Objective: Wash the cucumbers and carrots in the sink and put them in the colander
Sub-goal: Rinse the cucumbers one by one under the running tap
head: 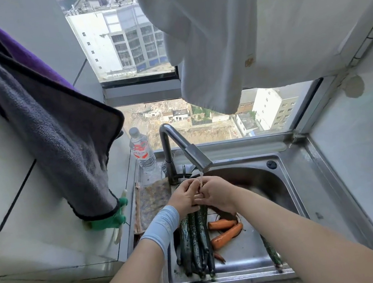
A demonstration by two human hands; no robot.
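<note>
Stainless-steel sink (267, 183) holds all the produce: dark cucumbers (195, 242) and orange carrots (226, 232) lie in its basin, none moved on, no colander in view. Under the running faucet (201, 163), left hand (183, 198) and right hand (217, 193) curl together, perhaps round a cucumber tip; I cannot tell.

nothing legible; the red label (140, 150) on the water bottle (147, 163) is too blurred.

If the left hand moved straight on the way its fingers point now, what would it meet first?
Most likely the right hand, which touches the left hand under the faucet; depth beyond is unclear.
</note>
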